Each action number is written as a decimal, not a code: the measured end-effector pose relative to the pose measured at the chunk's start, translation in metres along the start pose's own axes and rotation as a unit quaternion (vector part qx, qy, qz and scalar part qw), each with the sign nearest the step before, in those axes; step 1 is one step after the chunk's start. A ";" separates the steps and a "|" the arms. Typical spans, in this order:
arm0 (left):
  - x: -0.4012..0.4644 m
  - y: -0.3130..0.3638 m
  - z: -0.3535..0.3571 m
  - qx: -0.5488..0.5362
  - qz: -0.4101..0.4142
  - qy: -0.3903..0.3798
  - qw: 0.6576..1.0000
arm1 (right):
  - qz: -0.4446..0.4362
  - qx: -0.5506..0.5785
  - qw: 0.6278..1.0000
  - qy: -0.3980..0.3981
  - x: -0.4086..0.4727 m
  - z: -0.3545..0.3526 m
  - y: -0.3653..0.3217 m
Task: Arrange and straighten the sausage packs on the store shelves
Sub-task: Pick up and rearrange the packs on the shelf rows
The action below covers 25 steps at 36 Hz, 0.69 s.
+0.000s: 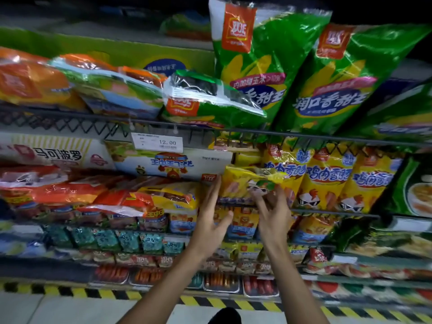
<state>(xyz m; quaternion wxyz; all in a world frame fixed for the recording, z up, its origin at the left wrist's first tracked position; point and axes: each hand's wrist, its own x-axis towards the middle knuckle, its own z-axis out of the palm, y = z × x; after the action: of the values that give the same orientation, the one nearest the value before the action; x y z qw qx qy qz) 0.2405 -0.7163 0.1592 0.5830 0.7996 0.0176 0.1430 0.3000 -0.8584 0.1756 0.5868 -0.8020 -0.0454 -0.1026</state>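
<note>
My right grip (272,206) is clamped on the lower edge of a yellow sausage pack (247,183) that lies tilted on the middle wire shelf (336,212). My left grip (214,213) is spread apart, its straight fingertips (218,181) against that pack's left edge. Just to the right, three yellow packs (327,181) stand upright. Above them lean two tall green packs (257,66).
</note>
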 end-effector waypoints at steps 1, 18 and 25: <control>0.003 -0.001 0.001 0.004 0.000 0.006 1.000 | 0.010 0.001 1.000 0.005 0.001 0.001 0.001; 0.018 -0.008 0.009 0.073 0.047 0.025 0.996 | -0.045 -0.046 0.997 -0.052 0.020 -0.012 0.006; 0.008 0.008 0.017 0.068 0.087 -0.002 0.994 | 0.038 0.054 0.998 -0.015 0.002 -0.027 0.001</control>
<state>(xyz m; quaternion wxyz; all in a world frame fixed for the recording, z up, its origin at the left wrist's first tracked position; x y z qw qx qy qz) 0.2518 -0.7335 0.1639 0.5129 0.8360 -0.0430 0.1901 0.2988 -0.8843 0.1833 0.6321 -0.7716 -0.0290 -0.0653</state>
